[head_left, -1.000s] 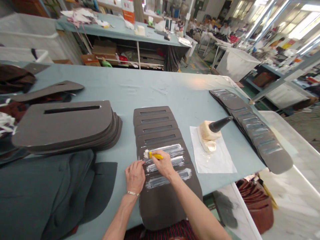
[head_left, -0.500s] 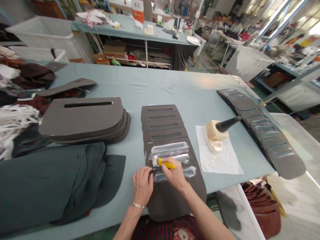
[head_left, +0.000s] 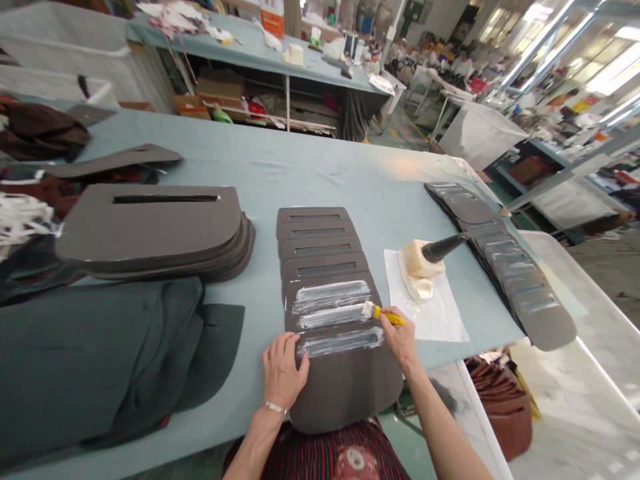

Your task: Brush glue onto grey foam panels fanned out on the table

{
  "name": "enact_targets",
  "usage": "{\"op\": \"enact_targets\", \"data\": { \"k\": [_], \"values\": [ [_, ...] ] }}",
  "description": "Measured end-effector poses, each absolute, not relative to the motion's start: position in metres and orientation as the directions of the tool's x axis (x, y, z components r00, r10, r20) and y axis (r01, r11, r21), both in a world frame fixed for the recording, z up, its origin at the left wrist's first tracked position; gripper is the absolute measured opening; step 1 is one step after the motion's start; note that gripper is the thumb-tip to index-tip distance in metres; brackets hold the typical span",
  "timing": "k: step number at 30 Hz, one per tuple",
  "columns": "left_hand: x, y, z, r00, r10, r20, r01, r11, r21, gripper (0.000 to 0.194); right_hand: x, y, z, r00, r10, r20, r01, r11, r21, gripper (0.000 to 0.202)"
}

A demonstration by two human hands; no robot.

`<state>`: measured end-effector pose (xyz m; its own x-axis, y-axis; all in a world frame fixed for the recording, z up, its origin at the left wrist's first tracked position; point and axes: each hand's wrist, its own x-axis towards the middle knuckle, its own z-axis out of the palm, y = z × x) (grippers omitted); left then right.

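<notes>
Here, the table [head_left: 215, 150] has open room behind the panels [head_left: 345, 390], which overlap one another, their near end passing the table's edge. The stack [head_left: 150, 230] is to their left, apart. The left hand [head_left: 284, 372] touches their left edge, fingers close together, thumb apart. The right hand [head_left: 401, 337] pinches the yellow brush [head_left: 391, 318] near their right edge.

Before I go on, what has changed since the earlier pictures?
The right hand has carried the brush rightwards, from the left side of the white-smeared slots to the middle one's right end. Nothing newly grasped or released. The left hand still rests at the panels' left edge.
</notes>
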<state>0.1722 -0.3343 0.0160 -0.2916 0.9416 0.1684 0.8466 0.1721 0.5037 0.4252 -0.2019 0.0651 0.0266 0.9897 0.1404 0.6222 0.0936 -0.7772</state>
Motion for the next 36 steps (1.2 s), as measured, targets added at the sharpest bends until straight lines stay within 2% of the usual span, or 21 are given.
{"op": "enact_targets", "data": {
  "k": [10,13,19,22,26,28,32,34,36],
  "values": [
    [0.18,-0.337,0.017,-0.381,0.903,0.197,0.786,0.204,0.583,0.03,0.407,-0.21,0.067,-0.018,0.963,0.269,0.696,0.205,-0.688,0.024],
    [0.175,-0.345,0.014,-0.398,0.892,0.213,0.783,0.209,0.586,0.027,0.374,-0.232,0.076,-0.041,0.959,0.279,0.652,0.237,-0.72,0.016],
    [0.174,-0.363,0.006,-0.206,0.952,0.226,0.87,0.072,0.487,0.029,0.296,-0.275,0.069,-0.369,0.902,0.224,0.425,0.378,-0.823,0.015],
    [0.177,-0.364,0.005,-0.207,0.954,0.217,0.89,0.091,0.447,0.029,0.314,-0.264,0.061,-0.297,0.932,0.206,0.483,0.333,-0.81,0.014],
    [0.181,-0.363,0.006,-0.222,0.953,0.206,0.898,0.118,0.424,0.029,0.344,-0.251,0.069,-0.077,0.964,0.253,0.695,0.234,-0.68,0.012],
    [0.182,-0.363,0.006,-0.228,0.951,0.211,0.9,0.123,0.418,0.028,0.334,-0.261,0.077,-0.108,0.954,0.279,0.706,0.271,-0.654,0.013],
    [0.184,-0.362,0.005,-0.222,0.949,0.222,0.906,0.117,0.407,0.028,0.312,-0.28,0.077,-0.356,0.905,0.231,0.578,0.408,-0.706,0.015],
    [0.184,-0.361,0.005,-0.223,0.952,0.207,0.906,0.125,0.404,0.028,0.332,-0.273,0.071,-0.313,0.926,0.213,0.593,0.365,-0.718,0.015],
    [0.185,-0.36,0.006,-0.228,0.954,0.193,0.906,0.135,0.401,0.027,0.372,-0.257,0.067,-0.172,0.962,0.212,0.652,0.273,-0.708,0.015]
  ]
}}
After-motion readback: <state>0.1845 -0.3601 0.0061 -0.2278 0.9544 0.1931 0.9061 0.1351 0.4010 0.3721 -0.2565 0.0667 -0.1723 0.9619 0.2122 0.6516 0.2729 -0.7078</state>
